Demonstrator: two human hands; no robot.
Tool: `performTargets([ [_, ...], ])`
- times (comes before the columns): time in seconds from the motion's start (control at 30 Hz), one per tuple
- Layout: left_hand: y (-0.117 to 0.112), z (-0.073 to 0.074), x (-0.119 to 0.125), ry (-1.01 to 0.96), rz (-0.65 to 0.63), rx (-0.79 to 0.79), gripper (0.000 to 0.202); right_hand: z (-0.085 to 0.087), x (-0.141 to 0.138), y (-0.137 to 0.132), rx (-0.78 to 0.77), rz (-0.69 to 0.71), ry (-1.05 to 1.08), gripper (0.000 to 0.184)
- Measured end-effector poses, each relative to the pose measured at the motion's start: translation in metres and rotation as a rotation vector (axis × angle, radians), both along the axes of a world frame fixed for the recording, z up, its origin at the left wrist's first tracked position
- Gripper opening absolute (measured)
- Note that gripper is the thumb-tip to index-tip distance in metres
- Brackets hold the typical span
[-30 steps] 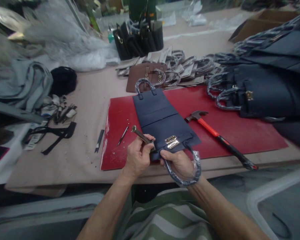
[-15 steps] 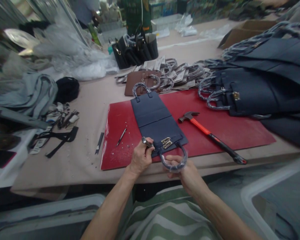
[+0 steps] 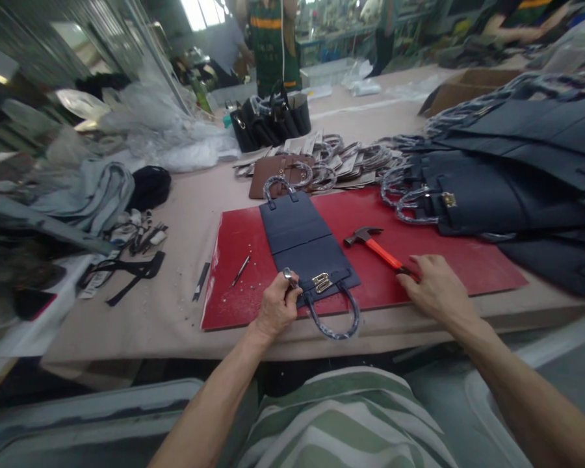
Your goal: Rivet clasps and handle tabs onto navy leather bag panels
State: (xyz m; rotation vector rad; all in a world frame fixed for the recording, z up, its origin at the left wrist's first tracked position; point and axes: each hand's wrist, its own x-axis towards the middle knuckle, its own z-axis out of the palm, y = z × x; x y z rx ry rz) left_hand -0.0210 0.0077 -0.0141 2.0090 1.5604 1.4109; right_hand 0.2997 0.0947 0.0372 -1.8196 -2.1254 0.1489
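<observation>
A navy bag panel (image 3: 299, 224) lies on the red board, with a gold clasp (image 3: 322, 282) near its front edge and a plastic-wrapped handle loop (image 3: 338, 337) reaching past the board toward me. Pinched in my left hand (image 3: 279, 304) is a metal punch (image 3: 288, 275), held upright at the panel's front left corner. My right hand (image 3: 439, 289) is closed over the black grip of a claw hammer (image 3: 383, 252), which still rests on the board. Most of the grip is hidden under that hand.
A slim pen-like tool (image 3: 240, 271) and small bits lie on the red board (image 3: 238, 227). Navy bag pieces (image 3: 497, 195) are piled at right. Behind are a brown panel (image 3: 268, 177) and black bags (image 3: 273, 120). Black straps (image 3: 136, 278) lie at left. People stand at the back.
My right hand has left the handle loop and moved right onto the hammer's grip. My left hand keeps the punch at the panel's corner. The view has tilted up slightly.
</observation>
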Motion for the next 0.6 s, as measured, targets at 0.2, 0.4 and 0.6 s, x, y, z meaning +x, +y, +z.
performTargets([
  [0.2, 0.001, 0.002, 0.003, -0.028, 0.01, -0.048, 0.015, 0.003, -0.01, 0.034, -0.386, -0.007, 0.188, 0.008],
  [0.4, 0.0, 0.004, 0.006, -0.072, -0.002, -0.073, 0.015, 0.032, -0.034, 0.008, -0.923, 0.016, 0.934, 0.02],
  [0.6, 0.0, 0.006, 0.006, -0.077, 0.005, -0.085, 0.016, 0.099, -0.069, -0.037, -0.214, 0.221, 0.769, 0.036],
])
